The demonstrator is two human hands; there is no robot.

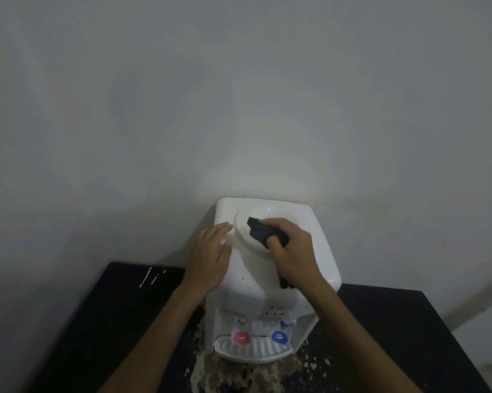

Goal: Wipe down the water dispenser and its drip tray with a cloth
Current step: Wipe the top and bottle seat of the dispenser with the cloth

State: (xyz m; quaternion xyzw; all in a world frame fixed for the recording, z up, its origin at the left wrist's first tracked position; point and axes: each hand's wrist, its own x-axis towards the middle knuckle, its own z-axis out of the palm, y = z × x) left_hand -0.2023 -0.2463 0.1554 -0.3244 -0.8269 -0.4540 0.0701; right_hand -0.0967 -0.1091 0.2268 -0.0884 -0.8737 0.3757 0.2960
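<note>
Dark bench [83,321], grey wall [239,80]. Water dispenser [247,282]: top-wiping step. Right grip [293,248] curled round dark cloth [257,228]; left grip [211,248] flat, empty, steadying beside it. Next, probably: front, drip tray [253,357].

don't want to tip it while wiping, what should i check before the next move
1. Cloth gripped by right hand: ok.
2. Cloth touching dispenser: ok, on its top.
3. Left hand bracing dispenser: ok, flat on its top left.
4. Drip tray in place: ok.
5. Drip tray clean: cannot tell.
</note>
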